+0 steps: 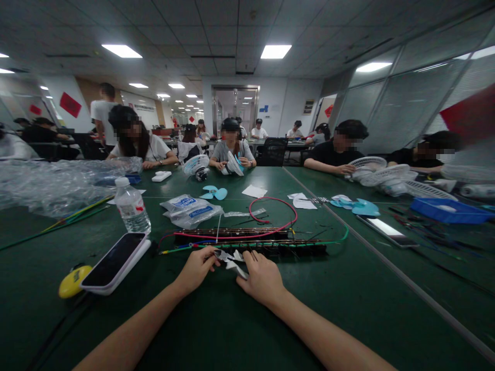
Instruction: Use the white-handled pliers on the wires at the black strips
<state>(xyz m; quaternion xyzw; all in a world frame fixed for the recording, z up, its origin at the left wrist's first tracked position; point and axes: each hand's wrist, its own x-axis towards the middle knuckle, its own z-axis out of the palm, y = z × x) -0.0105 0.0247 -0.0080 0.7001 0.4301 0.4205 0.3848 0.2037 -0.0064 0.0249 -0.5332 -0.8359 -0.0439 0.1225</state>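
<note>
My right hand (265, 278) is closed around the pale handles of a pair of pliers (235, 264), whose metal jaws point left. Close by those jaws, my left hand (198, 269) has its fingers pinched together; what they hold is too small to make out. Just beyond both hands lies a long dark rail assembly (266, 246) in two rows, with wires along it. A green wire (340, 238) and a red wire (296, 212) run over it, the red one curling into a loop. A thin white cable tie (219, 226) sticks up from the near row.
To the left are a water bottle (131, 208), a phone (116, 263) and a yellow tape measure (74, 281). Plastic bags (191, 210) and a blue fan blade (214, 192) lie farther back. Another phone (386, 232) and a blue tray (450, 210) are rightward. Several people sit opposite.
</note>
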